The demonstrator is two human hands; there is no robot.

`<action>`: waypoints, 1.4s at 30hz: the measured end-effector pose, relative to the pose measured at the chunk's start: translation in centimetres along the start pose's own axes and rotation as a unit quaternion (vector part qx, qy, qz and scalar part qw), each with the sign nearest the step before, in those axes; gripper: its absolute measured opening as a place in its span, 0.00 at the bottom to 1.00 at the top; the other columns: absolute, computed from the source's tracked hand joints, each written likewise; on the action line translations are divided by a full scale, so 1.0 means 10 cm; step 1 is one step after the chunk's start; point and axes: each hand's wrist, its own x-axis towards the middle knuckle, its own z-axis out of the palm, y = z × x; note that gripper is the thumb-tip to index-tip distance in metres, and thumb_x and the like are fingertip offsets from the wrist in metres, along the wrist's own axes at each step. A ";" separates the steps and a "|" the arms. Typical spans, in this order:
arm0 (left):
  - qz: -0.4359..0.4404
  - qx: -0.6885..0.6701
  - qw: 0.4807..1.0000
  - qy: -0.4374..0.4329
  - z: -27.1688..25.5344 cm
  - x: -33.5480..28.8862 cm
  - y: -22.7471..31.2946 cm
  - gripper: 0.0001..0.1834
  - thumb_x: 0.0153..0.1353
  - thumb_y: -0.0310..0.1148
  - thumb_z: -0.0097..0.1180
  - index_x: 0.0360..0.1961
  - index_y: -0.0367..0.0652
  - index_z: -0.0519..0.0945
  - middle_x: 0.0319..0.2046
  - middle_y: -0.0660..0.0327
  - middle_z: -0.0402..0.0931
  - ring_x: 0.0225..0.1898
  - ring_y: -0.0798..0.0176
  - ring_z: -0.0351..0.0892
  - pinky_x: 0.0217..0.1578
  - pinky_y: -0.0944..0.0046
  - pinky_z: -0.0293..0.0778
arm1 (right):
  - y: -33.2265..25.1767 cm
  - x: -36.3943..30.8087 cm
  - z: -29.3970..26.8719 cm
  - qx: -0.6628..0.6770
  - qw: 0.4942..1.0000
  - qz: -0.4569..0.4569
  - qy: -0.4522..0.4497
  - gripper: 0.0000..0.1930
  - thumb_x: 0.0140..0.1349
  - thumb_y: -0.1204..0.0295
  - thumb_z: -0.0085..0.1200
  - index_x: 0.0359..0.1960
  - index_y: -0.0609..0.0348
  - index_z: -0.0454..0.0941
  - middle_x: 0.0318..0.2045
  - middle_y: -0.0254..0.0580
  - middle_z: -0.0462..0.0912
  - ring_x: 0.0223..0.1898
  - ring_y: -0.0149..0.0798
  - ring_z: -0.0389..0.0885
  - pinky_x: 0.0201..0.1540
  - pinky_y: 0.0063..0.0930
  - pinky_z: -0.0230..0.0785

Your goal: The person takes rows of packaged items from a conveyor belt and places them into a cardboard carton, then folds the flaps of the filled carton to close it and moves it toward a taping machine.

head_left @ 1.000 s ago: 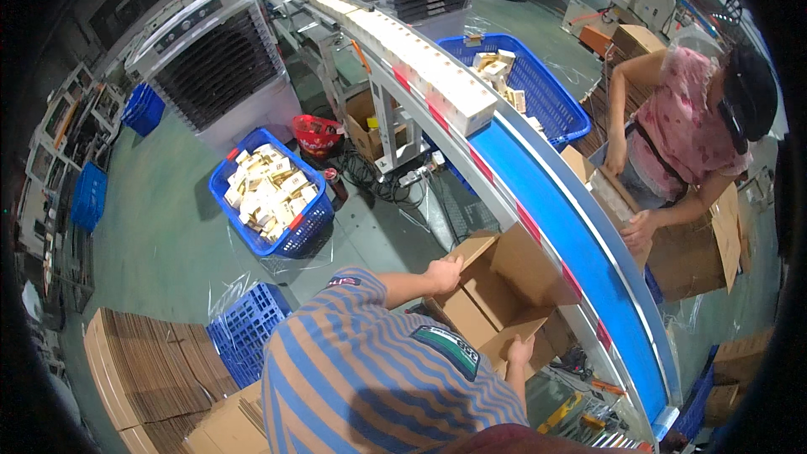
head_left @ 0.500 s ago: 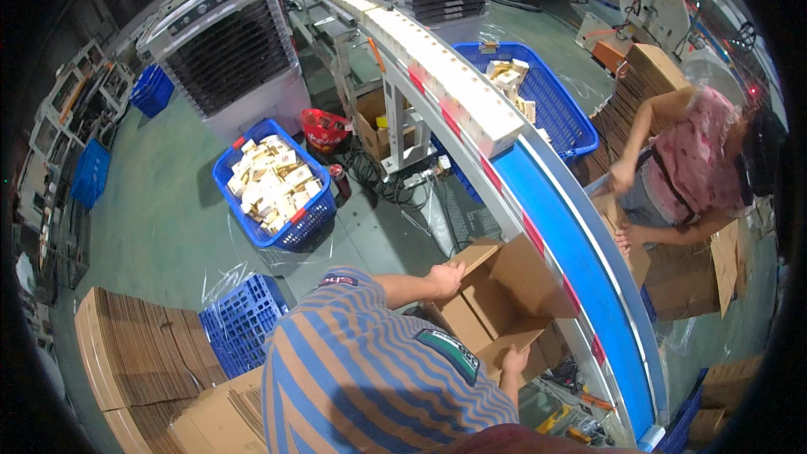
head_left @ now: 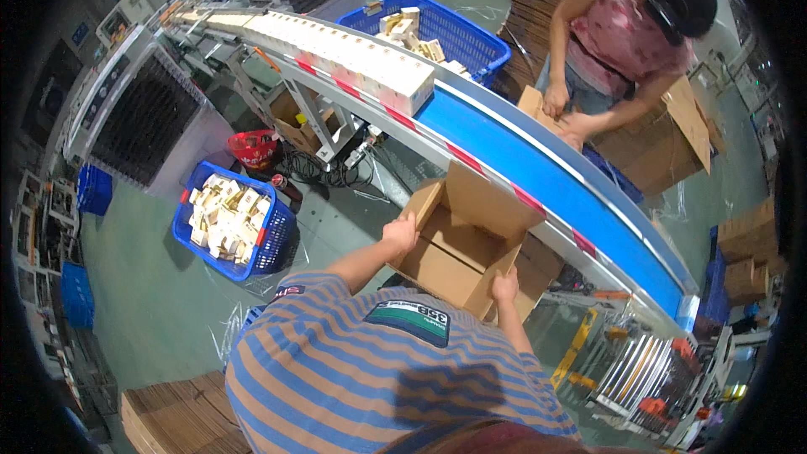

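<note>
An open cardboard box [head_left: 451, 259] is held in front of me, just on the near side of the conveyor. My left hand [head_left: 402, 233] grips its left wall at the rim, fingers wrapped over the edge. On the opposite side, my right hand [head_left: 504, 286] is closed round the right wall. The far flap stands up against the conveyor's side rail, and bare cardboard shows inside. On the blue conveyor belt [head_left: 538, 170], a long row of small white cartons [head_left: 361, 65] stands packed together, ending left of the middle.
Blue baskets of loose cartons stand at the left [head_left: 281, 231] and behind the conveyor [head_left: 496, 57]. Across the belt, a co-worker [head_left: 630, 29] handles a cardboard box [head_left: 656, 150]. Flat cardboard stacks [head_left: 181, 414] lie lower left; a roller frame [head_left: 643, 374] is lower right.
My view has swung to the right, so the scene sits further left. Both my hands keep hold of the box, which now faces up more squarely. The co-worker's hands have come closer together.
</note>
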 end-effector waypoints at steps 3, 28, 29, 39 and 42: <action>-0.007 0.024 0.999 -0.030 -0.13 -0.01 0.09 0.30 0.57 0.47 0.54 0.55 0.39 0.61 0.48 0.46 0.73 0.48 0.47 0.76 0.45 0.51 0.74 | -0.12 -0.09 -0.08 0.027 1.000 0.010 0.003 0.30 0.56 0.63 0.52 0.61 0.56 0.62 0.47 0.55 0.78 0.49 0.55 0.76 0.53 0.42 0.66; 0.283 -0.087 0.831 0.470 -2.20 1.06 0.02 0.20 0.49 0.31 0.58 0.44 0.37 0.72 0.34 0.47 0.72 0.39 0.44 0.71 0.41 0.50 0.67 | 0.15 -0.01 0.09 0.059 0.998 0.011 0.025 0.29 0.58 0.64 0.53 0.60 0.61 0.62 0.50 0.57 0.75 0.50 0.55 0.75 0.55 0.41 0.64; 0.197 -0.073 0.844 0.493 -2.46 1.35 -0.13 0.21 0.49 0.34 0.60 0.44 0.35 0.72 0.33 0.47 0.72 0.38 0.44 0.71 0.39 0.50 0.67 | 0.16 -0.01 0.09 0.052 0.998 -0.002 0.021 0.30 0.57 0.63 0.53 0.60 0.62 0.62 0.51 0.56 0.75 0.50 0.55 0.75 0.55 0.41 0.64; 0.066 -0.075 0.984 0.148 -3.02 2.43 -0.28 0.41 0.46 0.58 0.60 0.51 0.33 0.72 0.43 0.46 0.76 0.50 0.48 0.74 0.51 0.58 0.70 | -2.01 0.51 -1.08 0.178 0.927 -0.279 0.177 0.17 0.63 0.73 0.51 0.52 0.65 0.73 0.46 0.47 0.80 0.42 0.35 0.79 0.42 0.27 0.72; 0.139 -0.278 0.951 0.003 -2.79 2.55 -0.14 0.45 0.48 0.55 0.62 0.59 0.34 0.64 0.47 0.46 0.75 0.53 0.51 0.72 0.55 0.61 0.67 | -2.76 0.90 -0.90 0.132 0.962 -0.228 0.074 0.33 0.62 0.60 0.53 0.64 0.65 0.58 0.54 0.56 0.73 0.50 0.43 0.77 0.50 0.34 0.70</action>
